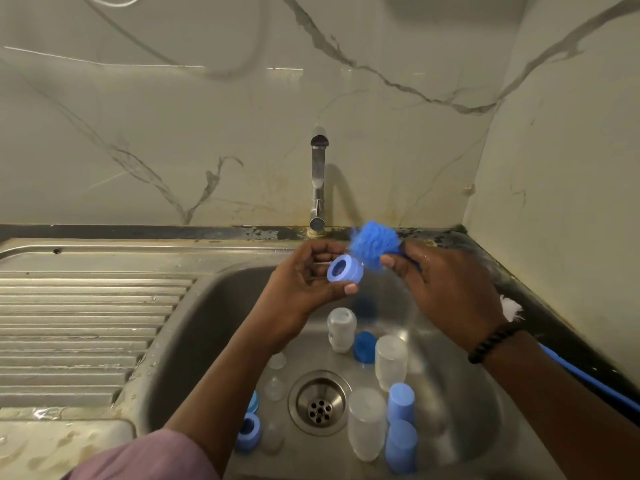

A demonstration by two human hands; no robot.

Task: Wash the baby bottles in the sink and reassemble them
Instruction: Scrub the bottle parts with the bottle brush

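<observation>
Head view, looking down into the sink [194, 327]: left hand [304, 282] holds a blue screw ring [345, 270] above the basin, fingers & thumb curled round its rim, grip clamped on it w/ the open hole turned toward approx 8 o'clock, prob so the inside can be reached & checked. Right hand [446, 289] is closed round the stem of a blue bottle brush [374, 247]; the fuzzy head sits just beside the ring at its 1 o'clock, touching or nearly so, can't tell which through the blur. Brush handle runs back under the wrist toward 4 o'clock, along the sink edge. Both hands stay over the bowl, likely so drips & suds fall in the basin, not on the tabletop. Tap [318, 174] stands at 12 o'clock; no water stream visible. Rest of the bottle parts wait on the basin floor around the drain [320, 403]: clear bottle bodies [391, 362] at approx 12, 1 & 5 o'clock of it, blue caps [401, 403] at 3–4 o'clock, another blue ring [248, 431] at 8 o'clock, clear teats [275, 388] at 9–10 o'clock. All lie loose & apart, none screwed together, so my read: still the scrubbing stage, ring in hand is the current piece, reassembly not started. Draining board [86, 327] at 9 o'clock shows wet patches, nothing on it.
</observation>
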